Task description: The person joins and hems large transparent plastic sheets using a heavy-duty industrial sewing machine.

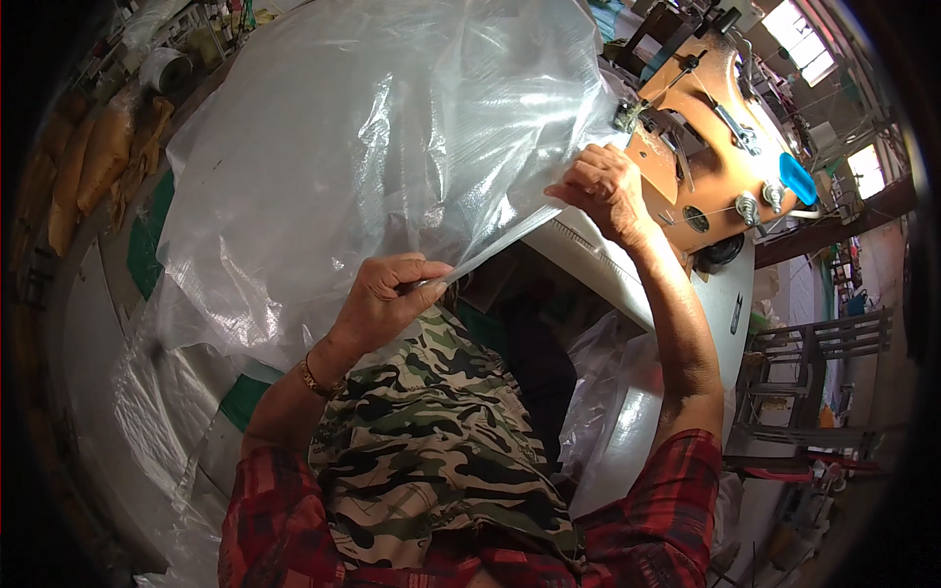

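A large sheet of translucent woven plastic (294, 147) spreads over the table and hangs down at the left. My left hand (385, 299) pinches its folded near edge between thumb and fingers, close to my lap. Further right, my right hand (605, 186) is closed on the same edge, its fingers curled, right beside an orange sewing machine (725, 147). Between the two hands the edge runs taut in a straight line. At the machine's needle end the sheet's corner lies close to the presser foot; whether it is under the foot is hard to see.
The white machine table (627, 284) shows below my right forearm. Brown sacks (103, 147) stand at the far left, near a plastic roll (165, 71). A grey metal rack (809, 363) stands at the right. A small dark tool (736, 314) lies on the tabletop.
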A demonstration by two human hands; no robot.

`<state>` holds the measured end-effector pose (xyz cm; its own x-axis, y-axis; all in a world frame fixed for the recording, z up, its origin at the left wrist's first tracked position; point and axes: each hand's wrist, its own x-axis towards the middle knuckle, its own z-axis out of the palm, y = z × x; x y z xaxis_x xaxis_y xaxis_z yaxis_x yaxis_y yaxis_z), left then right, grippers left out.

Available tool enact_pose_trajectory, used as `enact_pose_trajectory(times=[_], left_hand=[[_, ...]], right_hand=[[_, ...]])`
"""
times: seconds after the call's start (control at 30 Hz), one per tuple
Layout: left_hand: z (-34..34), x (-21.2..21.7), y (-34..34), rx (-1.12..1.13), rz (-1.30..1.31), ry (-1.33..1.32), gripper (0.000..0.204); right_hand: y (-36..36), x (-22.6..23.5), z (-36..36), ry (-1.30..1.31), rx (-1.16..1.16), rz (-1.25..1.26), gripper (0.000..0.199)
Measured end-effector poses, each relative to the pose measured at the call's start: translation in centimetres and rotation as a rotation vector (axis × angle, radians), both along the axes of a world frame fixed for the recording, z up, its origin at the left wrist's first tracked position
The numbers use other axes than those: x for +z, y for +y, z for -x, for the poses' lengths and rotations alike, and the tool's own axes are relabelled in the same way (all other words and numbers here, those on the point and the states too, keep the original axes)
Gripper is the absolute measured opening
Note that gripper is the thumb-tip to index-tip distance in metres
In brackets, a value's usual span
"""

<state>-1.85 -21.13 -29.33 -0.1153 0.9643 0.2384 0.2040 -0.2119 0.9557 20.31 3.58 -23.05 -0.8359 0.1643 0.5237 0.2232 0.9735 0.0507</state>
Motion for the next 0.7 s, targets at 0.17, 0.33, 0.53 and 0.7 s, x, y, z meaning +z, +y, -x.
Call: enact_pose_trajectory(times=[0.17,0.33,0.53,0.7], left_hand=[[0.3,0.1,0.0,-0.013,-0.016,0.017,0.019],[0.5,0.3,-0.1,-0.028,-0.021,0.014,0.019],[0.0,-0.5,-0.5,-0.024,-0.055,0.111,0.021],[-3.2,-2.5,-0.2,-0.117,-0.288,0.496,0.035]], right_hand=[[1.2,0.4,-0.2,-0.019,0.0,0.004,0.025],[2.0,0.8,-0.4,-0.021,0.007,0.009,0.023],[2.7,1.8,-0.9,-0.088,-0.096,-0.056,0.027],[2.6,-1.2,-1.7,0.261,-0.264,-0.168,0.041]])
